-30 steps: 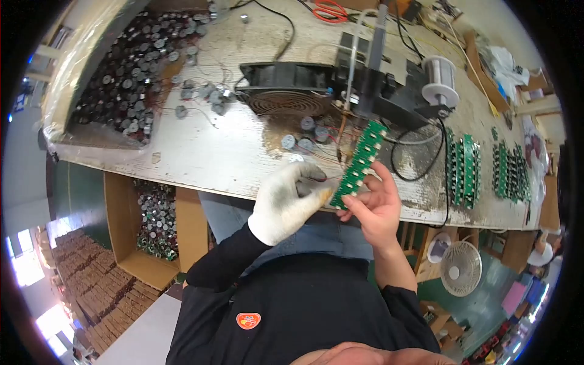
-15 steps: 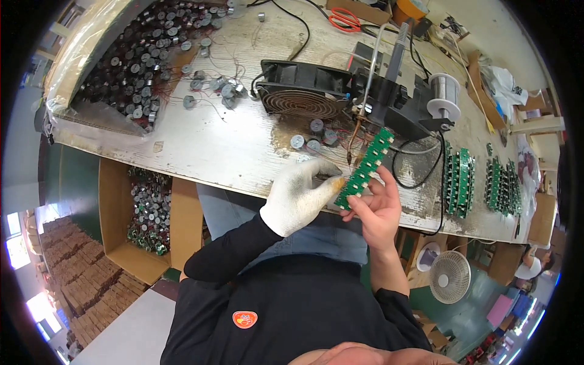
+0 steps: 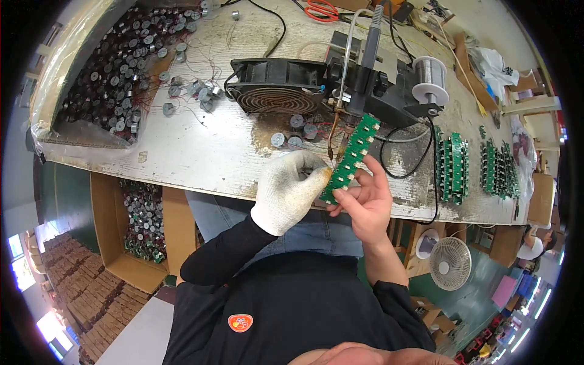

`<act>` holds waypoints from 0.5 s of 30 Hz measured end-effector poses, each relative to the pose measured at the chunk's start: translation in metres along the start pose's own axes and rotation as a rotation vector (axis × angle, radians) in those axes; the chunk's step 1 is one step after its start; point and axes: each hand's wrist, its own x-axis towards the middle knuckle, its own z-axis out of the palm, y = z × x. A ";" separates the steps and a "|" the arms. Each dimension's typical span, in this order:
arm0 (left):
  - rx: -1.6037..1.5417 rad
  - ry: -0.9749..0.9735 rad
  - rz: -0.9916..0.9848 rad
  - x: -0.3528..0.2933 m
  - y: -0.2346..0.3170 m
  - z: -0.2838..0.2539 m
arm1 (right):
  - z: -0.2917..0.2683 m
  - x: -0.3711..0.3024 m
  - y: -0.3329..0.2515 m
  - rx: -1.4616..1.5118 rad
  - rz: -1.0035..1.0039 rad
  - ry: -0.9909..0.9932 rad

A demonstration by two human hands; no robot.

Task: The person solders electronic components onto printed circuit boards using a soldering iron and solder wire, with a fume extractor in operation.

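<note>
A long green circuit board strip (image 3: 351, 163), with small pale parts along its edge, slants upward in front of me. My bare right hand (image 3: 372, 210) grips its lower end between thumb and fingers. My left hand (image 3: 285, 193), in a white glove with a stained thumb, is closed in a pinch at the strip's left edge; whatever lies between its fingertips is too small to make out. Just beyond the fingertips, the tip of a soldering iron (image 3: 333, 137) points down beside the strip. Several small round motors (image 3: 295, 121) with thin wires sit behind my left hand.
A black fan (image 3: 277, 88) and a solder spool (image 3: 431, 76) flank the iron's stand. More green strips (image 3: 451, 167) lie in rows at right. Motors fill a plastic-lined box (image 3: 45, 131) at left; below the table stands a cardboard box (image 3: 179, 234). A black cable (image 3: 435, 182) hangs over the edge.
The whole view has shifted, so the table appears further left and up. Both hands and the circuit board strip keep nearly the same place beside the soldering iron tip.
</note>
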 end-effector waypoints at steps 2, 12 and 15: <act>0.041 -0.003 0.045 0.000 0.000 0.000 | 0.000 0.000 0.000 -0.006 -0.007 -0.012; 0.097 0.014 0.079 -0.002 -0.003 0.000 | -0.001 -0.001 0.004 0.004 0.011 -0.002; 0.016 0.017 0.029 -0.003 -0.004 0.000 | -0.001 -0.002 0.005 0.004 -0.003 -0.012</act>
